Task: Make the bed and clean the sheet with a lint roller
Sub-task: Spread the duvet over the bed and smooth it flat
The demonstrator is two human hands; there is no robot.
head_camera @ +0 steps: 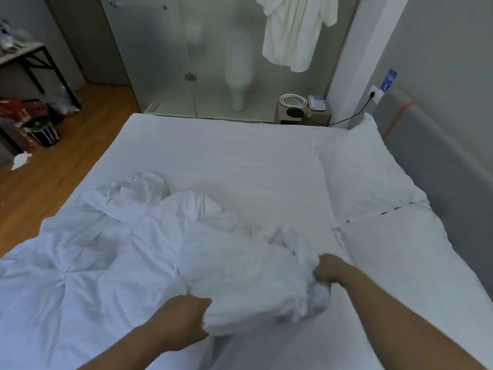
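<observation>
White cotton, crumpled: a duvet (138, 252) heaped over the near left part of the bed (226, 161), one bunched edge lifted off the sheet (240, 166) between both hands. Left hand (181, 324) curled tight round the near fold, thumb on top, fingers tucked out of sight under the cloth. Right hand (329, 268) clenched on the gathered corner, knuckles up, fabric spilling below the fingers. Beyond the fingertips, smooth bare sheet running to the far edge of the mattress. Off to the right of the right hand, two white pillows (365, 177) lying end to end along the grey wall. Farther out past the bed, a frosted glass partition (173, 49) with a white shirt (293, 30) hanging on it, and a small bedside stand carrying a telephone (317, 103). Well left of the left hand, wooden floor (66, 156) and a black-legged table (26, 54).
</observation>
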